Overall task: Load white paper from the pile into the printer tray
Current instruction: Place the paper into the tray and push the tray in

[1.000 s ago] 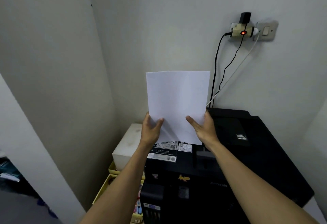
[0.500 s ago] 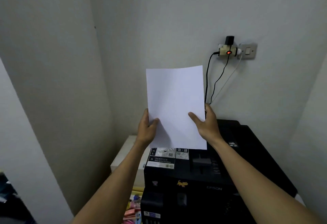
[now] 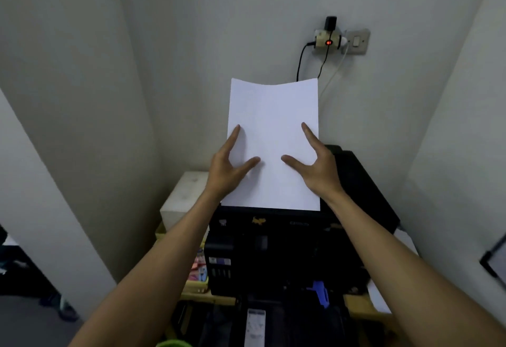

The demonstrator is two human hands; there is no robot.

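The sheet of paper [image 3: 273, 141] is plain white, unpatterned, with a faint bluish cast. The printer [image 3: 287, 251] beneath it is black, carrying a small yellow mark [image 3: 258, 220] near its top edge and a bright blue tab [image 3: 319, 292] low on its front. The box [image 3: 186, 196] to its left is off-white. On the pale grey-white wall, the plug adapter [image 3: 327, 41] is cream with a glowing red light (the one vivid spot), trailing two black cables [image 3: 301, 59] and a white cable [image 3: 334, 73].
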